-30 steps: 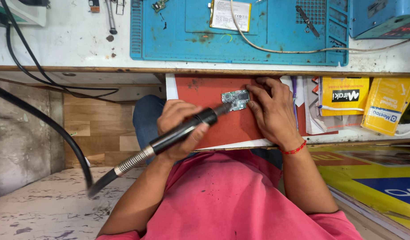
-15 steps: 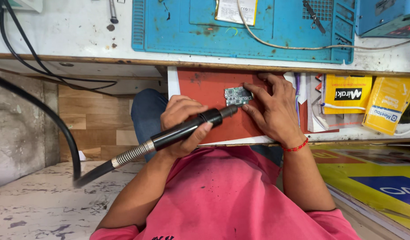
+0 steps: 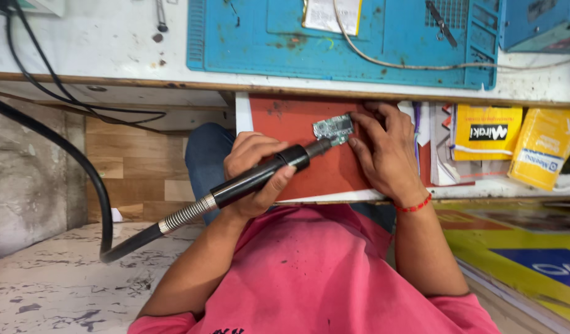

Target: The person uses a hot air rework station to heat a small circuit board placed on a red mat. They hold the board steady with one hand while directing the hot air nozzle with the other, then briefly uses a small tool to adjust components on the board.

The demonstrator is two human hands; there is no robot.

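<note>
My left hand (image 3: pixel 251 162) grips a black rotary tool handpiece (image 3: pixel 260 176) with a flexible metal shaft trailing down to the left. Its tip touches a small grey circuit board (image 3: pixel 332 128). The fingers of my right hand (image 3: pixel 387 151), with a red thread on the wrist, pin the board's right edge. The board lies on a red pad (image 3: pixel 285 120) on a pull-out shelf below the bench, over my lap and pink shirt.
A blue work mat (image 3: pixel 359 49) with a cable, tweezers and a paper slip lies on the white bench (image 3: pixel 99 46) above. Two yellow packets (image 3: pixel 486 133) sit right of the red pad. A thick black hose (image 3: pixel 81 167) curves down at the left.
The view has shifted slightly. The tool tip stays on the circuit board, and my right hand keeps holding the board in the same place.
</note>
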